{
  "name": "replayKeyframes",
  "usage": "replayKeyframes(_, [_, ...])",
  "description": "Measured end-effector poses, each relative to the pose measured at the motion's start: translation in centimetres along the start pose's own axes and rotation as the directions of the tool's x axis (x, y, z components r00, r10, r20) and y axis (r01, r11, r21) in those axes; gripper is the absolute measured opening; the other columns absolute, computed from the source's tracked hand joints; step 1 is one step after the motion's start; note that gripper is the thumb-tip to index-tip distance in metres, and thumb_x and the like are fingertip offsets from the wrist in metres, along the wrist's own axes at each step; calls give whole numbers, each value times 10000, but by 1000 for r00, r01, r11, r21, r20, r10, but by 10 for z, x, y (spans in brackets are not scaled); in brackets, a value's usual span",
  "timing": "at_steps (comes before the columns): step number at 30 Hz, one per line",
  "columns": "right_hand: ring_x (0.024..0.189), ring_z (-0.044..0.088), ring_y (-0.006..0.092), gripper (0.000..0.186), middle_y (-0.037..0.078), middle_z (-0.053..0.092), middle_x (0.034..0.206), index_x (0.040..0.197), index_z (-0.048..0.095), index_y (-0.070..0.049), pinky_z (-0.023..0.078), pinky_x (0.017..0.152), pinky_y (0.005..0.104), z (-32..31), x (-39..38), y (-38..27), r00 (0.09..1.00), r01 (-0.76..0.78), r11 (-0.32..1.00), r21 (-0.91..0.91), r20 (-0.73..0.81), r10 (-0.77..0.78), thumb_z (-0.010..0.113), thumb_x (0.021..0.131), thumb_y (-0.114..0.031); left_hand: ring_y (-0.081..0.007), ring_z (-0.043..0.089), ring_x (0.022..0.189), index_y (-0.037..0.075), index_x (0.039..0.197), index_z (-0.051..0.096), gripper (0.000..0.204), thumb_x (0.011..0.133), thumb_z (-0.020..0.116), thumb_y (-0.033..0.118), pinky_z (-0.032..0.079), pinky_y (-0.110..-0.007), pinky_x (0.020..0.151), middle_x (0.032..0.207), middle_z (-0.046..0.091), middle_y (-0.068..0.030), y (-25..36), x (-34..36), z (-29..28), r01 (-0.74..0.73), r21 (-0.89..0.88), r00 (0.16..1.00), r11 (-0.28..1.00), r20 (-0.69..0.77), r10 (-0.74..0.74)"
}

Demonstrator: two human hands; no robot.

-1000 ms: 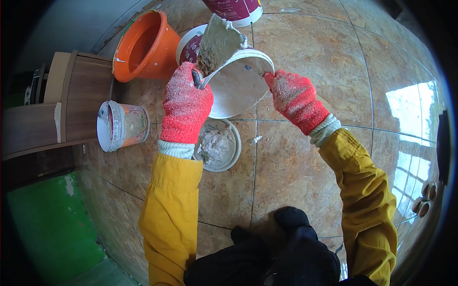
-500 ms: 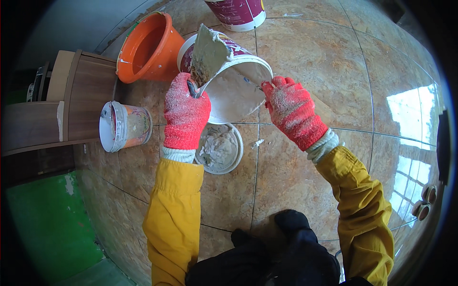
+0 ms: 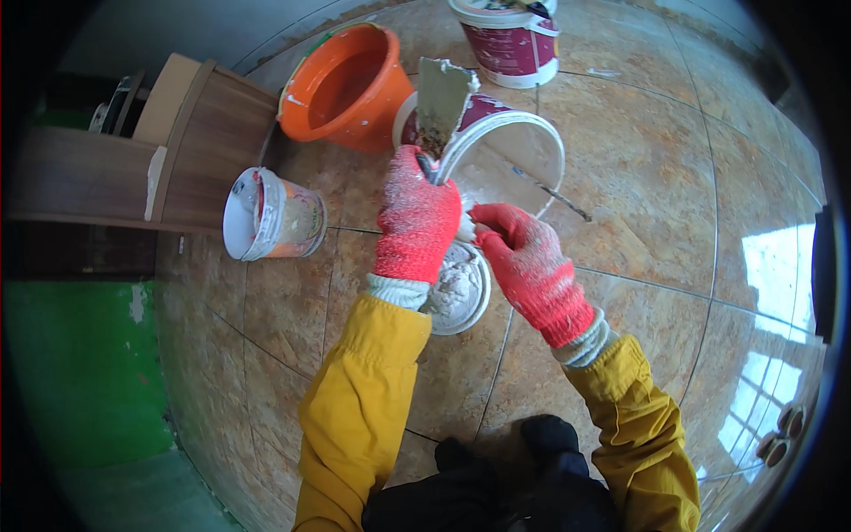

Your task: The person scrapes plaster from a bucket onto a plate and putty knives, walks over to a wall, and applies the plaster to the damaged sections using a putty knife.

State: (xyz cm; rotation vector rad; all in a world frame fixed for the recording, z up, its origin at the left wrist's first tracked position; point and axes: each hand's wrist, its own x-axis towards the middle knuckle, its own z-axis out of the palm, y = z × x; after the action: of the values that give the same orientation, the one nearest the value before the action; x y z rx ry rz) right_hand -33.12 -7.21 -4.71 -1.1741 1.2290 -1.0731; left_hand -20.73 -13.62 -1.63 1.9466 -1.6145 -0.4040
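Note:
My left hand (image 3: 419, 217), in a red-and-white coated glove, is closed round a broad putty knife (image 3: 443, 93) with its putty-smeared blade pointing up. That hand is also against the rim of a tilted white and maroon bucket (image 3: 560, 146), whose mouth faces me. Below its mouth, a round white tub (image 3: 483, 306) holds white putty (image 3: 452, 288). My right hand (image 3: 530, 270), gloved alike, is closed in a pinch at the bucket's lower rim, beside a white lump. What its fingers hold is unclear. A thin stick (image 3: 563, 202) juts from the bucket's mouth.
An orange bucket (image 3: 390, 102) stands at the far left, and another maroon bucket (image 3: 505, 53) behind. A small putty-smeared pail (image 3: 292, 222) stands left, near a wooden cabinet (image 3: 199, 151). The floor is brown tile (image 3: 634, 204).
My right hand has left the bucket's right rim and moved down and left toward my left hand. The stick now shows in the bucket's mouth. The whole view has shifted.

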Motion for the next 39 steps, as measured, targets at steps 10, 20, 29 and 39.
replayKeyframes(10, [770,629,228,258,135,613,868,1035,602,1,486,672,307,2,-41,-12,949,315,912,-264,75,-306,572,778,11,-161,541,652,57,994,446,336,700,529,-84,454,-258,650,822,498,-14,-41,10,-18,77,-424,968,902,-186,-170])
replayKeyframes(20, [569,564,119,259,73,623,758,849,630,11,435,482,234,-66,-39,-66,860,-182,983,-28,480,173,647,816,-245,-120,491,510,50,826,501,206,663,602,-26,433,-264,479,716,529,-23,-139,-104,-194,174,-778,802,603,-244,-545])
replayKeyframes(29, [1033,581,260,625,167,607,1112,1224,497,39,441,871,324,265,81,-43,883,12,985,-171,464,69,695,766,-338,-191,575,693,20,894,550,215,688,600,57,461,-307,659,816,593,-66,-259,-221,-231,282,-835,493,473,-297,-818])
replayKeyframes(39, [1050,562,320,582,232,601,1070,1122,549,60,424,891,342,316,164,-69,964,252,888,-384,19,-265,637,783,-404,-177,565,642,26,892,551,236,671,634,40,459,-302,602,780,595,-54,-297,-225,-231,400,-839,374,369,-218,-901])
